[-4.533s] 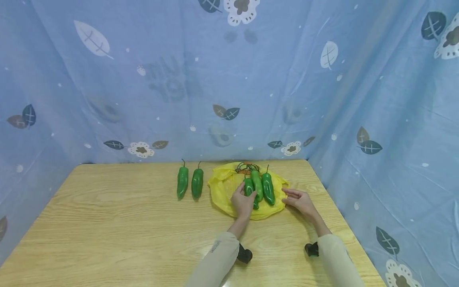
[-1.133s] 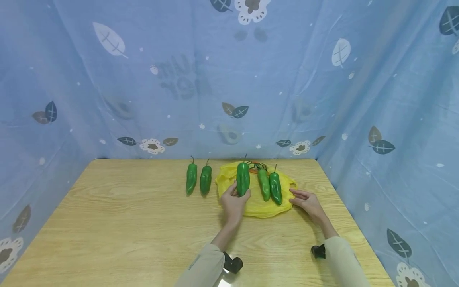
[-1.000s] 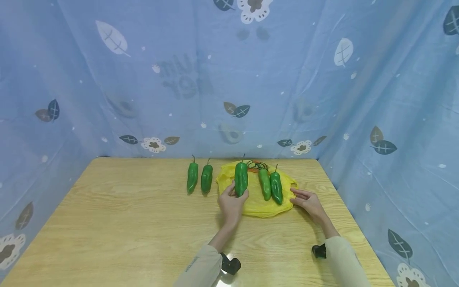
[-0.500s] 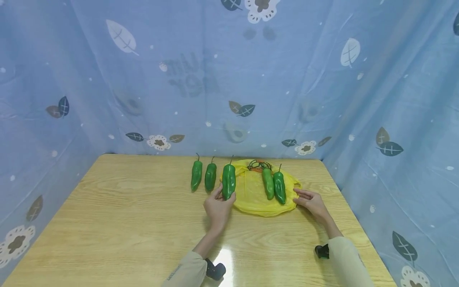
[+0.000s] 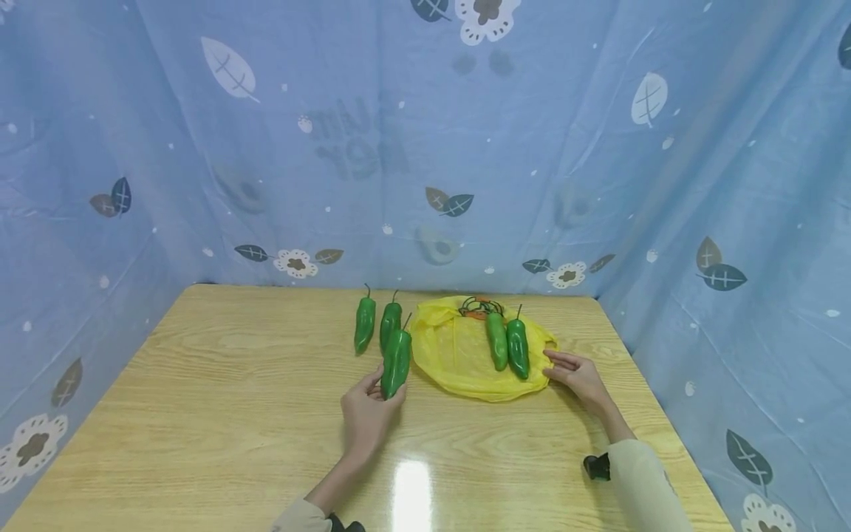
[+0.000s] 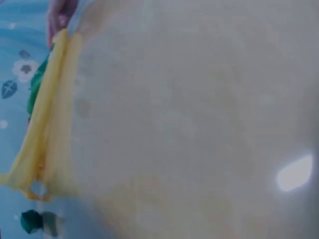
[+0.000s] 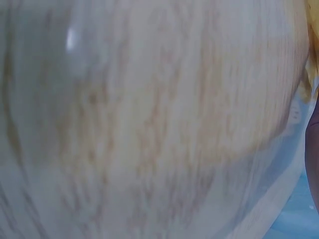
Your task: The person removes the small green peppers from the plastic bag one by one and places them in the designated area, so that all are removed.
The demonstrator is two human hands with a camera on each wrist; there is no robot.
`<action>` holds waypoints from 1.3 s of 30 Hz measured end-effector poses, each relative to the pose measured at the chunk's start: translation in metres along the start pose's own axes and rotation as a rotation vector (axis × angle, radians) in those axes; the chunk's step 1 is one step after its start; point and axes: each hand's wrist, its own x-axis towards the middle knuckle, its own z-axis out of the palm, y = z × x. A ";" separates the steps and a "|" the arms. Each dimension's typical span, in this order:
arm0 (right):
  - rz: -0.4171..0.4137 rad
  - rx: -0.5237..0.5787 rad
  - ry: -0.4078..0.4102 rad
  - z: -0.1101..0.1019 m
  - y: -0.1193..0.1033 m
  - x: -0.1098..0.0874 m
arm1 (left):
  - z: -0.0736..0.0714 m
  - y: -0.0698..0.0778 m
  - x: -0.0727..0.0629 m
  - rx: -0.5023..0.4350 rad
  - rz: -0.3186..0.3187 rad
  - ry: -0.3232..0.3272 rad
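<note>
In the head view, my left hand [image 5: 368, 415] holds a glossy green chili pepper [image 5: 397, 362] by its lower end, stem upward. This pepper partly covers another green pepper [image 5: 389, 321] behind it, beside a further pepper [image 5: 365, 324]. My right hand [image 5: 580, 380] rests at the right edge of a yellow plastic bag [image 5: 452, 362], its fingers fairly straight, with a gap from the thumb. On the bag lie a lighter green pepper [image 5: 496, 341] and a dark green one [image 5: 518, 347]. Part of a hand [image 6: 61, 17] shows at the left wrist view's top left, above the bag [image 6: 42, 119].
Thin dark cords with orange parts [image 5: 480, 309] lie at the bag's back edge. The wooden table [image 5: 219, 414] ends at a blue curtain [image 5: 346, 148] behind and on both sides. The right wrist view shows mostly blurred tabletop [image 7: 164, 114].
My left hand lifted a pepper off the bag and carried it left, then toward me, in front of the two at left. My right hand stays at the bag's edge. The head view shifted slightly.
</note>
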 end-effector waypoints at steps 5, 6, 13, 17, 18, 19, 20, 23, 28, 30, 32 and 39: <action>-0.004 0.012 -0.008 0.001 0.000 0.001 | -0.020 -0.009 -0.010 0.080 0.025 -0.022; -0.003 0.012 -0.006 0.001 -0.001 0.001 | -0.023 -0.011 -0.012 0.089 0.037 -0.030; 0.024 -0.015 -0.001 0.001 0.000 -0.001 | -0.029 -0.021 -0.020 0.129 0.092 -0.067; 0.034 -0.019 0.001 0.002 0.000 -0.001 | -0.026 -0.023 -0.022 0.136 0.137 -0.071; 0.032 -0.022 0.000 0.002 0.000 0.000 | -0.026 -0.023 -0.021 0.135 0.138 -0.077; 0.031 -0.021 -0.001 0.001 0.000 0.000 | -0.026 -0.023 -0.021 0.137 0.137 -0.085; 0.029 -0.021 -0.002 0.001 0.000 0.000 | -0.026 -0.023 -0.021 0.140 0.137 -0.095; 0.023 -0.016 -0.007 0.001 0.000 0.001 | -0.028 -0.023 -0.019 0.161 0.113 -0.126; 0.021 -0.008 -0.010 0.000 0.000 0.002 | -0.032 -0.024 -0.017 0.224 0.122 -0.164; 0.019 -0.005 -0.008 0.000 0.001 0.002 | -0.033 -0.024 -0.016 0.256 0.114 -0.188; 0.016 -0.001 -0.004 0.001 0.001 0.002 | -0.034 -0.022 -0.015 0.305 0.108 -0.219; 0.018 -0.004 -0.001 0.001 0.000 0.002 | -0.034 -0.015 -0.009 0.422 0.079 -0.321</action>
